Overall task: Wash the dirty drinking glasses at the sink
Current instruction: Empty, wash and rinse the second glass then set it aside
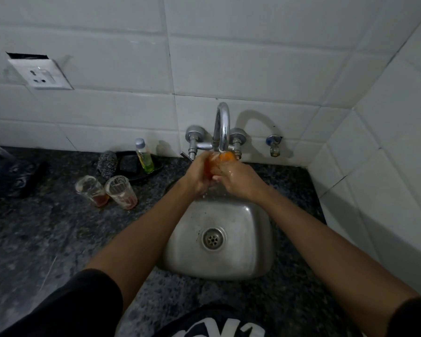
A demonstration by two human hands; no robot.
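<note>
A dark speckled counter (46, 227) spans the scene under white wall tiles (253, 57), with a steel sink (253, 251) set into it at centre. Above the sink's far edge, the left hand (201, 175) and right hand (237, 177) both grip an orange-tinted glass (225, 157) right under the tap (221, 127). Left of the sink stand two dirty glasses (106, 190), just beside each other, with a soap bottle (145, 155) farther back.

Head view, steeply down, close over sink (260, 239)
</note>
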